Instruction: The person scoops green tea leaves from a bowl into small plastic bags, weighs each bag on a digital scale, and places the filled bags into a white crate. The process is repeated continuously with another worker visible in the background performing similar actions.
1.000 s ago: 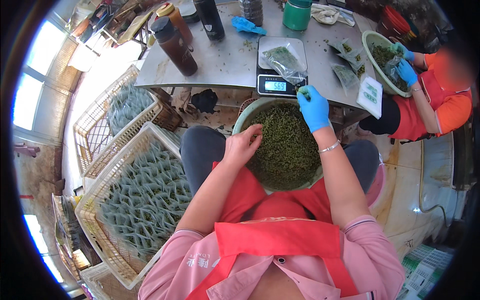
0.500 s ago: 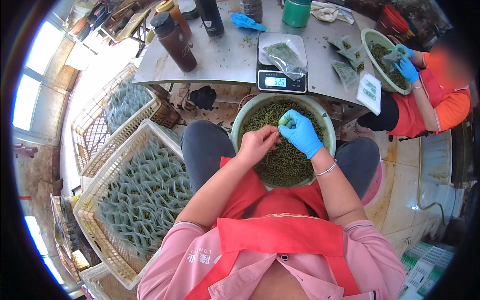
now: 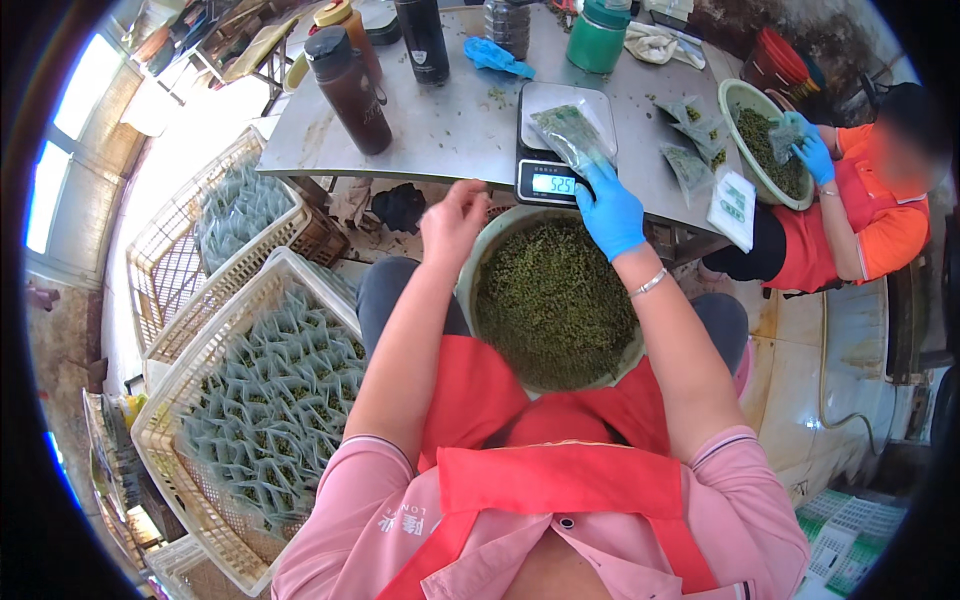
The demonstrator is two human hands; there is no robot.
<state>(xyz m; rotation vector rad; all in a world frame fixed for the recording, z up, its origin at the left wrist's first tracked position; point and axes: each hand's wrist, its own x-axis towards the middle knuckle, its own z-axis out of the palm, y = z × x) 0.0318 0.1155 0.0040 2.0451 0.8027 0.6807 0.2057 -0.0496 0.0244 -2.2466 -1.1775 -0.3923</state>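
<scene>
My right hand point(image 3: 612, 212), in a blue glove, has its fingers closed on the near end of a clear plastic bag point(image 3: 566, 132) with green contents. The bag lies over the white plate of a digital scale point(image 3: 527, 178) on the table. To the left, my bare left hand point(image 3: 453, 222) is raised by the far left rim of a basin, its fingers curled in; what they hold, if anything, is hidden. Between my knees, below both hands, the pale green basin point(image 3: 470, 300) holds a heap of small green buds or berries point(image 3: 555, 290).
A crate of upright filled bags point(image 3: 160, 425) stands at my left, another crate point(image 3: 150, 290) behind it. Bottles point(image 3: 350, 100) and a green jar point(image 3: 598, 40) stand on the metal table point(image 3: 440, 125). At right, a gloved co-worker point(image 3: 850, 220) handles a bag over a second basin point(image 3: 735, 95).
My hands have parted from above the basin. The right has moved forward to the bag on the scale and taken hold of it; the left has moved left and forward.
</scene>
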